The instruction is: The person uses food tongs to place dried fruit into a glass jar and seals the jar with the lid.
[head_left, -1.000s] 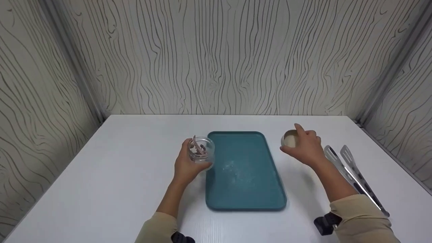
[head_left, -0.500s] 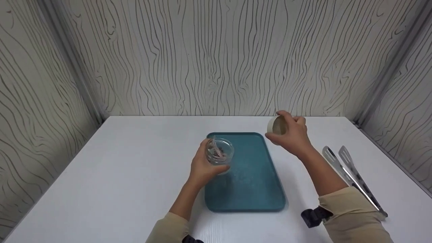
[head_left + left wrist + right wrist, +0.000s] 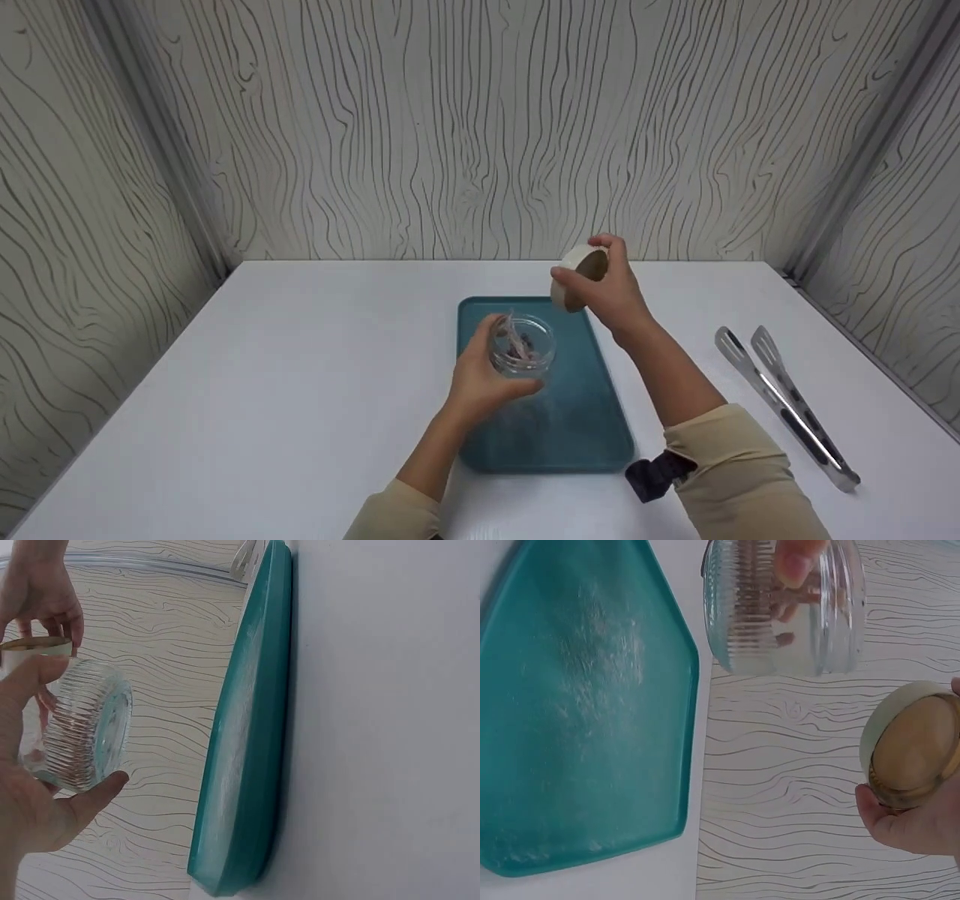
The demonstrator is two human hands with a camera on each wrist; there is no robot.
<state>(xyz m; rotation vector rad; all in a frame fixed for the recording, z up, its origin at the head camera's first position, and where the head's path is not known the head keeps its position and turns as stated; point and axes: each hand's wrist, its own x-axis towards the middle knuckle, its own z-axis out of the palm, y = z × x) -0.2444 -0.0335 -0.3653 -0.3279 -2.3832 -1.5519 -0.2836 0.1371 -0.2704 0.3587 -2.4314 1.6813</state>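
Note:
My left hand (image 3: 484, 379) grips a clear ribbed glass jar (image 3: 765, 630) around its side, held up over the teal tray (image 3: 570, 442). The jar's mouth is uncovered, and brownish-pink pieces (image 3: 520, 347) lie inside, one sticking up to the rim. My right hand (image 3: 611, 289) pinches a cream jar lid (image 3: 571, 274) by its edge, up and to the right of the jar. The lid is tilted, its golden-brown inner face (image 3: 915, 746) showing in the right wrist view. A gap separates lid and jar in the head view.
Metal tongs (image 3: 795, 412) with slotted ends and black grips lie spread on the white table (image 3: 315, 405), right of the tray. Wood-grain panels (image 3: 420, 135) stand behind the table and on both sides. Pale smears mark the tray's surface.
My left hand has carried the jar rightward over the tray. The right hand has brought the lid leftward and up, turning it toward the jar; the tongs are now uncovered.

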